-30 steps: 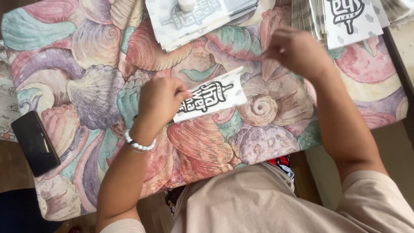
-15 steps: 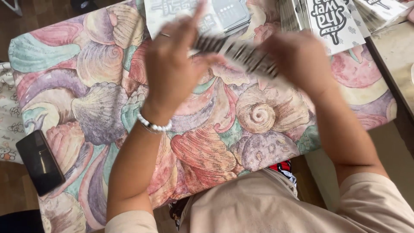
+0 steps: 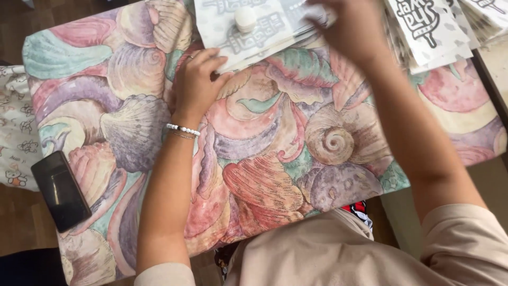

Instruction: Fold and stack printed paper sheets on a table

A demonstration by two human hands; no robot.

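My left hand (image 3: 197,83) rests on the near left corner of a stack of white printed paper sheets (image 3: 254,32) at the table's far edge, fingers curled onto the stack's edge. A small round white object (image 3: 245,17) sits on top of that stack. My right hand (image 3: 353,29) is over the stack's right side, blurred, fingers on the top sheets. To its right lies a second pile of white sheets with black lettering (image 3: 431,26). A bead bracelet is on my left wrist.
The table is covered by a cloth with a large pastel seashell pattern (image 3: 275,159). A black phone (image 3: 61,190) lies at the cloth's near left edge. A patterned white fabric (image 3: 13,132) lies off the left side. Wooden floor shows around.
A printed sheet held near the table's middle was lifted and carried to the far stack. Both hands moved away from me and now rest at that stack.
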